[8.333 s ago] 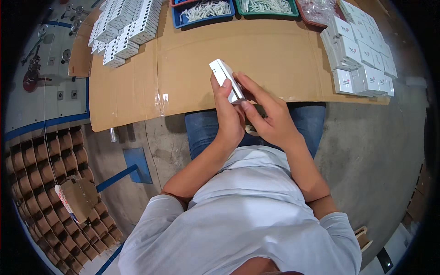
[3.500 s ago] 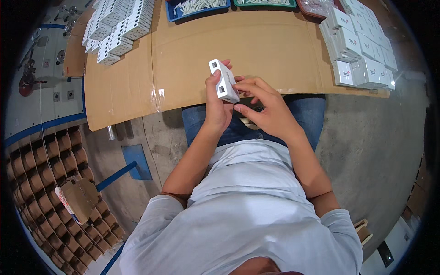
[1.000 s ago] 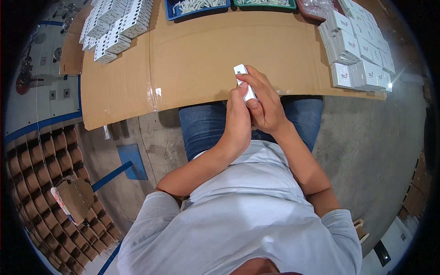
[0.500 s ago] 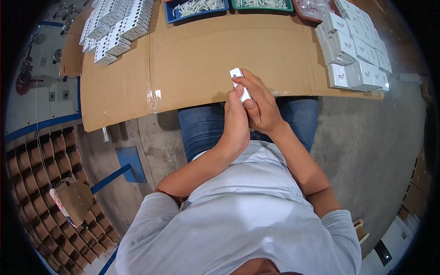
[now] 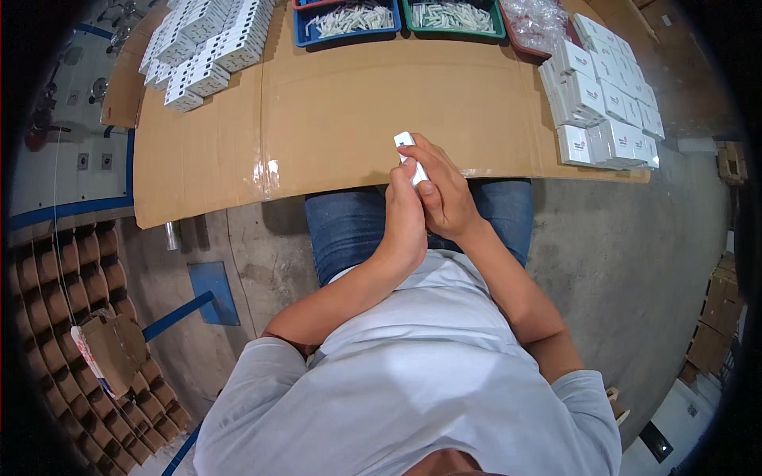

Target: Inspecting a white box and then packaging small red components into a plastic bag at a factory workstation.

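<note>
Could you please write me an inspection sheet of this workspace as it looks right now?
Surface: brown cardboard sheet covering the table, taped seam near its front edge.
Job's things: small white box held over the table's front edge.
Clutter: white folded boxes stacked at far left; closed white boxes stacked at right; blue tray and green tray of small white parts; clear plastic bag.
Grips: left hand and right hand both closed around the box.
Cables: nothing seen.
Surroundings: concrete floor; cardboard divider grid at lower left.
</note>
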Available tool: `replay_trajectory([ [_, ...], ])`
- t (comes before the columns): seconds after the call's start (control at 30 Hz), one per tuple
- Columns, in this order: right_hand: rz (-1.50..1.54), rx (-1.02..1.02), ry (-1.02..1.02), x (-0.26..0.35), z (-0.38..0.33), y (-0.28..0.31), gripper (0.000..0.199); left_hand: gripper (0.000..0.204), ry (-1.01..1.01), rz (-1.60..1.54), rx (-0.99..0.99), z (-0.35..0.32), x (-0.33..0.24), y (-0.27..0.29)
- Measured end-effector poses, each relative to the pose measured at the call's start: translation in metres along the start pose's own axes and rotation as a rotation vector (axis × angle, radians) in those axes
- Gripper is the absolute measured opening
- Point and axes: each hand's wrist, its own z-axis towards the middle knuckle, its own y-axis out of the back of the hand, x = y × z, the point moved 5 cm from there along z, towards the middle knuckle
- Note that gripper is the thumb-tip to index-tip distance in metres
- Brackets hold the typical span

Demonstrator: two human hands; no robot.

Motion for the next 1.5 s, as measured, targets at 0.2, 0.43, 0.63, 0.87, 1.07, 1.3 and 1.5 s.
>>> replay_trajectory([
  [0.2, -0.019, 0.062, -0.022, 0.007, 0.000, -0.006, 0.054, 0.052, -0.014, -0.037, 0.012, -0.005, -0.003, 0.004],
  [0.43, -0.051, 0.092, -0.007, 0.014, -0.007, -0.010, 0.055, 0.051, -0.035, -0.058, 0.046, -0.016, -0.004, 0.008],
  [0.63, -0.059, 0.067, -0.004, 0.026, -0.012, -0.007, 0.054, 0.053, -0.046, -0.057, 0.056, -0.026, -0.004, 0.005],
  [0.87, -0.058, 0.046, 0.034, 0.026, -0.009, -0.011, 0.047, 0.048, -0.096, -0.115, 0.056, -0.022, -0.009, 0.008],
  [1.07, -0.039, 0.026, 0.014, 0.023, -0.007, -0.004, 0.046, 0.050, -0.076, -0.085, 0.028, -0.020, -0.011, -0.001],
  [1.3, 0.021, -0.006, -0.099, 0.029, 0.014, 0.019, 0.049, 0.059, -0.009, -0.112, 0.266, -0.016, -0.029, -0.010],
  [1.5, 0.210, 0.028, -0.181, 0.025, 0.025, 0.027, 0.071, 0.052, 0.000, 0.296, 0.320, -0.019, -0.045, -0.009],
])
